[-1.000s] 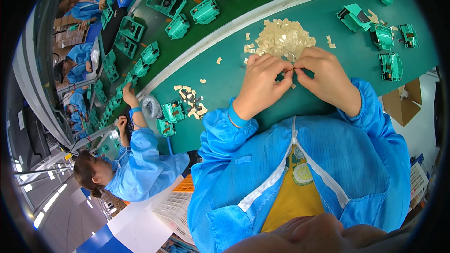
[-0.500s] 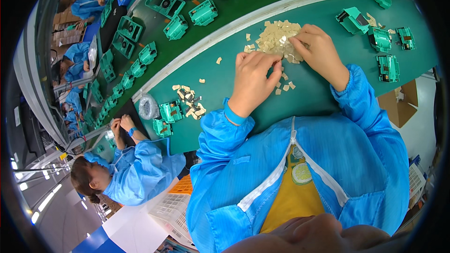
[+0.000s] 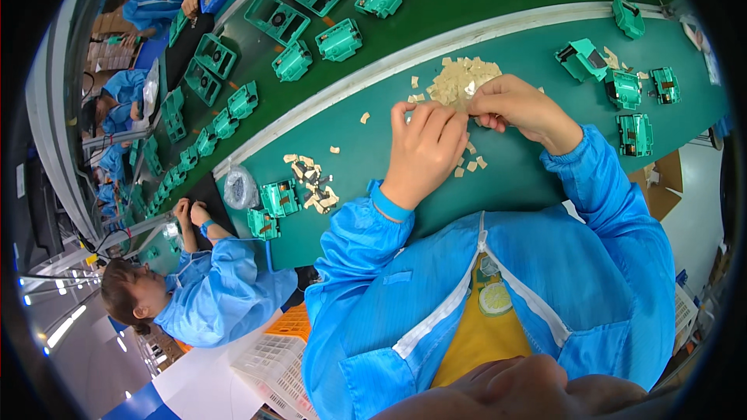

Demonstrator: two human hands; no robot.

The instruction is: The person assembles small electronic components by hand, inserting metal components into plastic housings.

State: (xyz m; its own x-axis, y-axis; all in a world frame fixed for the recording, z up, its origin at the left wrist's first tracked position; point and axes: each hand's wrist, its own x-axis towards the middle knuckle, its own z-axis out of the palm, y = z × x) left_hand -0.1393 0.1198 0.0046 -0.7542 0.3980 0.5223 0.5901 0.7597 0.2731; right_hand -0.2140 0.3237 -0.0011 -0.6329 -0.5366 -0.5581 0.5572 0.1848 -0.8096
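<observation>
A heap of small cream-coloured flat pieces (image 3: 455,78) lies on the green bench top, just beyond my hands. My left hand (image 3: 424,148), with a blue band at the wrist, is closed at the near-left side of the heap, fingers bent and pressed together. From the right my right hand (image 3: 525,109) comes in, its fingers curled in a pinch. The fingertips of both hands meet at the heap's near edge, and whatever they hold there is hidden. A few loose cream pieces (image 3: 471,165) are scattered below the hands.
Left of me sit a smaller pile of cream and dark pieces (image 3: 313,183), green housings (image 3: 278,198) and a clear plastic bag (image 3: 241,188). More green housings (image 3: 625,89) stand at right. A white rail (image 3: 373,64) borders the belt carrying housings. A co-worker (image 3: 210,288) sits at left.
My right hand has turned and curled its fingers in, closing the gap to my left hand. My left fingers have bunched closer together. The whole view has shifted slightly, and belt housings have moved.
</observation>
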